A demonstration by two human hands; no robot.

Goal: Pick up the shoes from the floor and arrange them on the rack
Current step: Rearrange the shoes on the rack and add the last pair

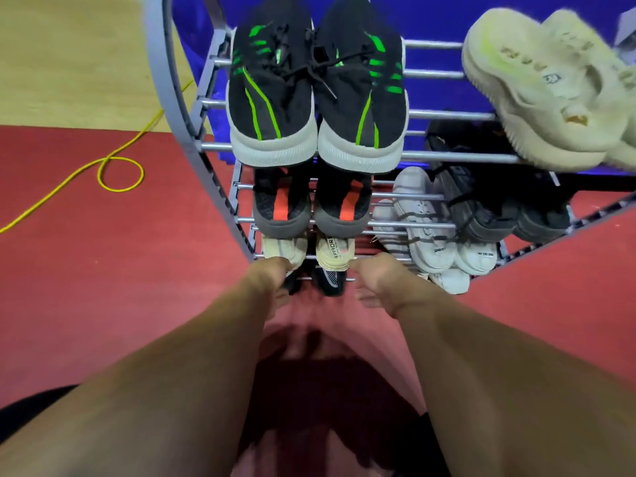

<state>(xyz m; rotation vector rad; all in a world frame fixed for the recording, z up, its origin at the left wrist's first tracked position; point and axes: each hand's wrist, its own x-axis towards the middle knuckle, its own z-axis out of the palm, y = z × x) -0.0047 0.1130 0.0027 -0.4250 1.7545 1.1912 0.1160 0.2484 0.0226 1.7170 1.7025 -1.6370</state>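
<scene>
A grey metal shoe rack (447,115) with several tiers stands ahead of me on the red floor. On its lowest tier sits a black shoe with a white mesh toe (330,278). My right hand (378,282) has curled fingers at this shoe's right side. My left hand (270,280) is curled round a second black shoe (293,286), which is mostly hidden behind it. Black sneakers with green stripes (316,98) sit on the top tier beside cream foam clogs (543,94).
Lower tiers hold black-and-orange sneakers (313,204), beige sneakers (309,251), white sneakers (433,232) and dark shoes (499,208). A yellow cable (113,170) loops on the floor at left. A blue wall (430,15) stands behind the rack.
</scene>
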